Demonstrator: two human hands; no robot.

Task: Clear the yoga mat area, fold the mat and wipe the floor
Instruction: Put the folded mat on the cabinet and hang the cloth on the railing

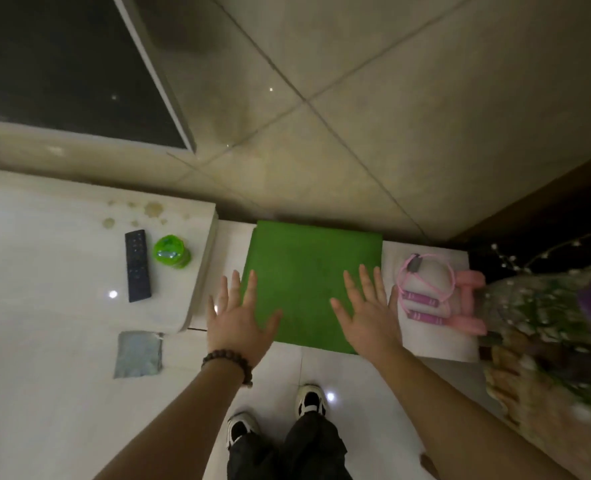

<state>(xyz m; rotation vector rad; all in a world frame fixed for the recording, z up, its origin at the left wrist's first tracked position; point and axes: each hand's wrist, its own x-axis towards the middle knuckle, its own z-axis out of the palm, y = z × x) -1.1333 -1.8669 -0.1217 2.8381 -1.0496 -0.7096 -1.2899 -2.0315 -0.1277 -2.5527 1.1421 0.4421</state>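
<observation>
Both grips point(233, 318) point(367, 311) splayed over folded mat point(308, 268).

The folded mat point(308, 282) lies at centre frame against the wall, both hands over its near corners — left hand point(236, 317), right hand point(367, 313). Left of it, on a raised slab point(62, 254), a remote point(137, 266) beside a bottle point(171, 252); a cloth point(138, 354) lower left. Right of the mat — a rope point(422, 289), then a dumbbell point(469, 301).
</observation>
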